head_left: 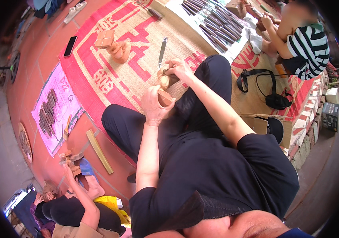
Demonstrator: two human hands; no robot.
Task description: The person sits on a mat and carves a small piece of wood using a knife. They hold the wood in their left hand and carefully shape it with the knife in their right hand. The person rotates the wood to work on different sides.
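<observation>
My left hand (156,104) is closed around a carved wooden piece (166,97) with a reddish, flat-faced block at its near end. Its paler, rounded part (163,80) points away from me, over my crossed legs. At that far part, my right hand (178,70) has its fingers pinched together; what sits in them is hidden. Just beyond the fingers shows a narrow tool with a grey metal blade (163,50). Whether it lies on the mat or touches the piece, I cannot tell. A similar carved wooden piece (118,50) with a square block end stands on the mat ahead.
The red and tan woven mat (92,75) spreads ahead. Many dark-handled tools (219,25) lie at the far right near a person in stripes (308,49). Left are a phone (70,46), more tools (48,113), a wooden strip (99,151) and another person's hand (69,174). A black bag (277,101) lies right.
</observation>
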